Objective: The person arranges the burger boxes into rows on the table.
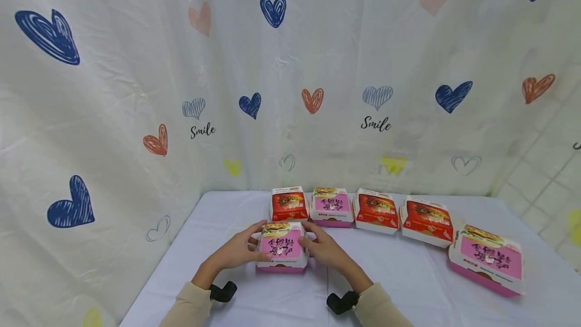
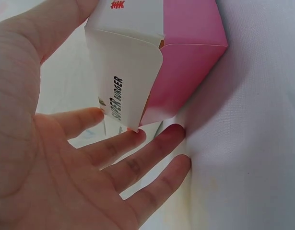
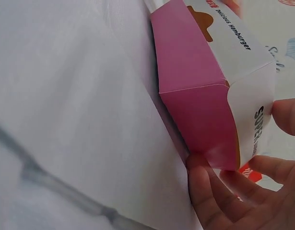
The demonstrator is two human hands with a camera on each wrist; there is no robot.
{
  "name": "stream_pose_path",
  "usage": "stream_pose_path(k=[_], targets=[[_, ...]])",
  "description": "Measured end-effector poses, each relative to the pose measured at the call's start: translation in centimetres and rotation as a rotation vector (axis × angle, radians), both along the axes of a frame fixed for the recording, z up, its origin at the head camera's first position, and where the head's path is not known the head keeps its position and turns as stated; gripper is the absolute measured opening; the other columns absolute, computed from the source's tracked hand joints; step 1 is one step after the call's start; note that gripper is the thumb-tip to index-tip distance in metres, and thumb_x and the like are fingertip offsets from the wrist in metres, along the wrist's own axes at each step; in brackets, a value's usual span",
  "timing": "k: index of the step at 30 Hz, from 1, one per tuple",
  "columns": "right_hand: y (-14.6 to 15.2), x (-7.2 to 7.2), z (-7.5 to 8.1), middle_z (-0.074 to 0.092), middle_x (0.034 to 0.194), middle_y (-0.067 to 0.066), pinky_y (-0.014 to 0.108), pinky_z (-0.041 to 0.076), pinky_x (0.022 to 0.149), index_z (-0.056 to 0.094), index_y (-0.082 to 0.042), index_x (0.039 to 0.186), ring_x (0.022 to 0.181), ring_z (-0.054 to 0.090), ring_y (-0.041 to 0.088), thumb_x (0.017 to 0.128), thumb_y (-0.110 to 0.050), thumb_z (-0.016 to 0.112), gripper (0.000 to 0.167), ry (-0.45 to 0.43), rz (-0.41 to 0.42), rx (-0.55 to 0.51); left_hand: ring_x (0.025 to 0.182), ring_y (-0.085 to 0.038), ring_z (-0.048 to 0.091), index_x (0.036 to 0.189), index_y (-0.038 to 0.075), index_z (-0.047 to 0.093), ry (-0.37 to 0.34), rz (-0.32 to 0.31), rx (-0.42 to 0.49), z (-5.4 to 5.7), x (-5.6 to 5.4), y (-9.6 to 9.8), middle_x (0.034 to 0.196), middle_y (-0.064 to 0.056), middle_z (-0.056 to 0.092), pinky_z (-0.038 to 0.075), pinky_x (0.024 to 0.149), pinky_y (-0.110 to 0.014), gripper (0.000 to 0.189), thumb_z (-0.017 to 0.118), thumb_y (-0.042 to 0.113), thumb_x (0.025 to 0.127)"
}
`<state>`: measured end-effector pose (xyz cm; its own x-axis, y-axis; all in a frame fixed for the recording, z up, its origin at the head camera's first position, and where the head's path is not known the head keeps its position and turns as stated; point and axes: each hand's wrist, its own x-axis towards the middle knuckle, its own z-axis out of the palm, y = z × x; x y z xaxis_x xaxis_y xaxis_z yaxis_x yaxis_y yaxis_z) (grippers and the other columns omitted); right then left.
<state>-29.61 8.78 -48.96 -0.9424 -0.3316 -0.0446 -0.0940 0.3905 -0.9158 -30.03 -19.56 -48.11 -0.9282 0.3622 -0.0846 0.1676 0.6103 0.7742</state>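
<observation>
A pink-and-white burger box (image 1: pixel 281 247) stands on the table between the two hands, its lid down. The left hand (image 1: pixel 240 247) holds it from the left, thumb along the near top edge and fingers toward the far corner. In the left wrist view its other fingers (image 2: pixel 159 179) are spread beside the box's white and pink side wall (image 2: pixel 178 81). From the right, the right hand (image 1: pixel 324 247) grips the box with the thumb on the lid's edge and the fingers behind. In the right wrist view those fingertips (image 3: pixel 200 165) touch the pink lower wall (image 3: pixel 205 120).
Behind stands a row of burger boxes: a red one (image 1: pixel 289 205), a pink one (image 1: pixel 332 206), two more red ones (image 1: pixel 376 210) (image 1: pixel 426 220), and a pink one (image 1: pixel 487 256) at the right. A white cloth covers the table (image 1: pixel 390 271). A heart-patterned curtain (image 1: pixel 327 64) hangs behind.
</observation>
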Motion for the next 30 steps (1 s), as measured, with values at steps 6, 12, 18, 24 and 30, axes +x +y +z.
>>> stream_pose_path(k=[6, 12, 18, 24, 30], targets=[[0.1, 0.0, -0.1, 0.04, 0.16, 0.016, 0.043, 0.059, 0.091, 0.038, -0.019, 0.158, 0.121, 0.06, 0.027, 0.101, -0.046, 0.06, 0.067, 0.0, 0.002, 0.006, 0.119, -0.025, 0.059, 0.162, 0.025, 0.028, -0.002, -0.007, 0.012, -0.3, -0.1, -0.2, 0.159, -0.01, 0.044, 0.056, 0.092, -0.05, 0.103, 0.083, 0.053, 0.08], [0.2, 0.0, 0.2, 0.044, 0.155, 0.015, 0.039, 0.059, 0.088, 0.041, -0.021, 0.156, 0.112, 0.059, 0.023, 0.101, -0.045, 0.06, 0.063, -0.009, -0.014, 0.014, 0.123, -0.028, 0.059, 0.158, 0.025, 0.035, -0.013, -0.009, 0.021, 0.0, -0.1, -0.3, 0.155, -0.009, 0.048, 0.055, 0.095, -0.051, 0.095, 0.084, 0.05, 0.081], [0.4, -0.2, 0.3, 0.051, 0.145, 0.014, 0.039, 0.059, 0.085, 0.048, -0.019, 0.15, 0.106, 0.06, 0.021, 0.101, -0.046, 0.06, 0.057, -0.009, -0.026, 0.023, 0.124, -0.029, 0.06, 0.155, 0.022, 0.041, 0.009, -0.049, 0.038, 0.4, -0.2, -0.4, 0.152, -0.009, 0.051, 0.055, 0.098, -0.049, 0.087, 0.084, 0.043, 0.083], [0.9, -0.6, 0.1, 0.055, 0.139, 0.013, 0.037, 0.058, 0.083, 0.054, -0.017, 0.143, 0.1, 0.059, 0.02, 0.101, -0.045, 0.06, 0.051, -0.02, -0.027, 0.025, 0.123, -0.028, 0.061, 0.153, 0.019, 0.045, 0.018, -0.087, 0.061, 0.4, -0.4, -0.6, 0.149, -0.009, 0.054, 0.054, 0.101, -0.049, 0.078, 0.081, 0.042, 0.087], [1.1, -0.8, 0.0, 0.058, 0.131, 0.009, 0.034, 0.056, 0.081, 0.057, -0.017, 0.138, 0.099, 0.057, 0.02, 0.102, -0.044, 0.059, 0.045, -0.013, -0.023, 0.033, 0.124, -0.027, 0.061, 0.15, 0.02, 0.049, 0.018, -0.093, 0.065, 0.2, -0.5, -0.7, 0.145, -0.008, 0.058, 0.053, 0.103, -0.049, 0.071, 0.077, 0.045, 0.09]])
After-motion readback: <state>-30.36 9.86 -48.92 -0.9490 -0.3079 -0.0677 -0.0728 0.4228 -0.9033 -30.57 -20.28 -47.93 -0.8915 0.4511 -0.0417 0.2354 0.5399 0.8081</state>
